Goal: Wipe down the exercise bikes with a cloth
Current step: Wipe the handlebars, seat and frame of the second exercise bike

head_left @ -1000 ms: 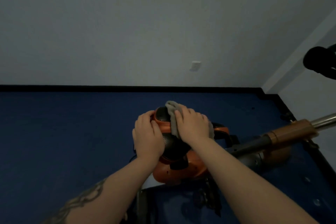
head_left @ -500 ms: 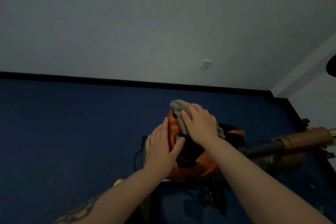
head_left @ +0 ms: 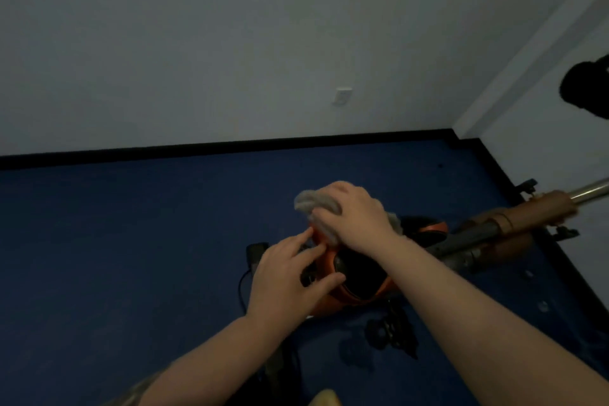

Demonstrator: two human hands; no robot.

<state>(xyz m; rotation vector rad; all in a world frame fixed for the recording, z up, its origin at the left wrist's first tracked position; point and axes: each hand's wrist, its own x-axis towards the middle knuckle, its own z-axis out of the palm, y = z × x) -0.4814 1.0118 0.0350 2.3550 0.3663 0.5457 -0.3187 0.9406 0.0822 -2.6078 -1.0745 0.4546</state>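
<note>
Right hand (head_left: 354, 217) pressed on grey cloth (head_left: 314, 206), fingers curled over it, atop orange/black housing of exercise bike (head_left: 356, 277), centre of scene on blue floor (head_left: 131, 257). Left hand (head_left: 285, 277) just left of it, fingers spread & mostly straight, tips touching housing's left side, gripping nothing. Much of housing hidden under both hands & right forearm; cloth's near part covered by right hand, w/ a bit poking out right of wrist. Whole frame dim & motion-blurred; cloth edge smeared. Bike's frame tube (head_left: 514, 224) runs right, brown sleeve then chrome end, cut off at right edge. Dark round shape (head_left: 586, 91) far right, cut off, can't ID. Black pedal/crank bits (head_left: 392, 333) near side of housing, hard to make out. Black cable (head_left: 244, 283) loops left of housing. Pale wall plate (head_left: 341, 96) on grey wall (head_left: 230, 43) beyond, black skirting (head_left: 197, 150) below it. Yellowish object (head_left: 324, 399) cut off at bottom edge. No readable writing/brand.
</note>
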